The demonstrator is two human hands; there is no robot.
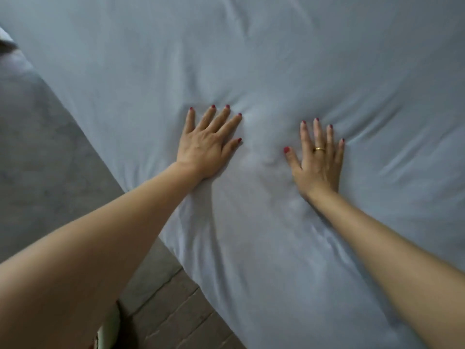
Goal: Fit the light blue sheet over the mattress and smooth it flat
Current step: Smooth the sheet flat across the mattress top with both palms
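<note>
Wood floor (176,306) down by the bed's near edge, then both hands flat, fingers spread, gripping nothing: left hand (208,144), right hand (318,157) pressing the light blue sheet (276,59) covering the mattress. Creases bunch between them; pushing inward would probably trap that fold.

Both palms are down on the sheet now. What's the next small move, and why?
Probably slide the left hand and right hand apart, outward. Both lie flat with fingers spread on the sheet, and a bunched ridge sits between them, with creases fanning out to the right.
</note>
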